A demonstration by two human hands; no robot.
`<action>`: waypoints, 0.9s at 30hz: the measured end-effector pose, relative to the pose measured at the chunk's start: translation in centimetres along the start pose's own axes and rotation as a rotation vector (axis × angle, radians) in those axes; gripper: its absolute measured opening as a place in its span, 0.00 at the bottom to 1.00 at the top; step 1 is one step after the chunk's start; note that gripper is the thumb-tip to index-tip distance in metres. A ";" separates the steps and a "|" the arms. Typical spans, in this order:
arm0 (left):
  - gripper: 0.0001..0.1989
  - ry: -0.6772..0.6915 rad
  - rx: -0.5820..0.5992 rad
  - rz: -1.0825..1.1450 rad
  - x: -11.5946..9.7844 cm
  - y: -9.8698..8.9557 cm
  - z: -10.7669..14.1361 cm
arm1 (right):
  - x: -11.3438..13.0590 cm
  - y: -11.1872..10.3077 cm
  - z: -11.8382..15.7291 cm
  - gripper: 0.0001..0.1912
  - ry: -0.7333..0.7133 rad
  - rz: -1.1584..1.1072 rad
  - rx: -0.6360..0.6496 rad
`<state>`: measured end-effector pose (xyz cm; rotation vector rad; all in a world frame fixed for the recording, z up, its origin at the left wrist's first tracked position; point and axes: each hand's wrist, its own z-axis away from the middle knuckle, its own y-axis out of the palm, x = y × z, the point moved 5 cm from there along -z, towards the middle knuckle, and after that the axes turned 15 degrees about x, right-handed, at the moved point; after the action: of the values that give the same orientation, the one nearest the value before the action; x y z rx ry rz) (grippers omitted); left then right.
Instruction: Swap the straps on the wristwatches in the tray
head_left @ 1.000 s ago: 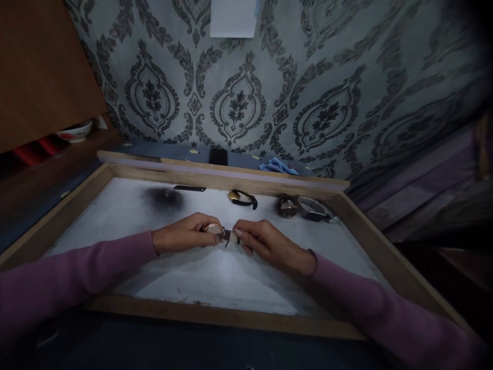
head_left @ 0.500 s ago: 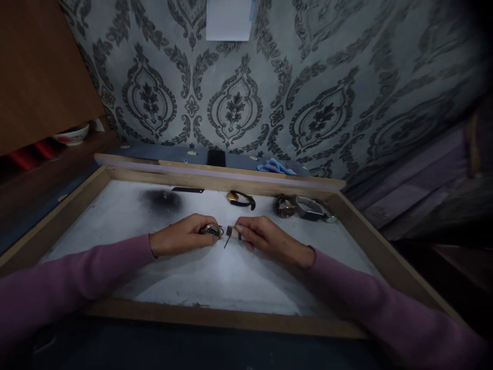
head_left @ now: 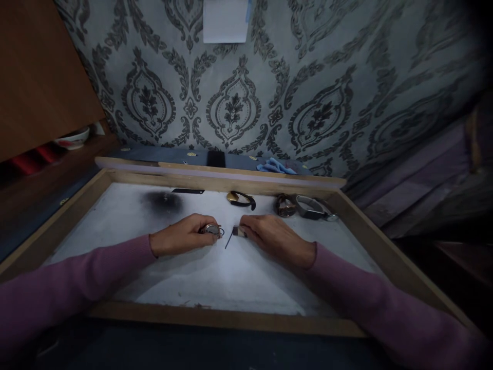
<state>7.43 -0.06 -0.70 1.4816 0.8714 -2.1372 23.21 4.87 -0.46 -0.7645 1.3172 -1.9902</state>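
- A round-faced watch is held above the white floor of a wood-framed tray, near its middle.
- Of the two hands, the left hand is curled around the watch; its case is gripped between thumb and fingers, with the face partly covered.
- A small strap-like piece, pale and dark, is pinched by the right hand, whose fingers are drawn together; its far end is hidden by them.
- A thin dark strip is seen slanting down and leftward from that piece; whether the two are joined cannot be told.
- The watch and the piece are kept apart by a narrow gap.
- Along the tray's far side are laid a flat black strip, a gold watch with a black strap, a brown watch and a grey-banded watch.
- Behind the tray, a black flat object and a crumpled blue cloth are noted.
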 end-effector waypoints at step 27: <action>0.08 -0.023 0.043 0.079 0.1 0.1 0.0 | -0.5 -0.2 0.3 0.08 0.072 0.232 -0.248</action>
<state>7.47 -0.13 -0.79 1.4837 0.7507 -2.1241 23.72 5.14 -0.27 -0.6218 1.6375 -1.7060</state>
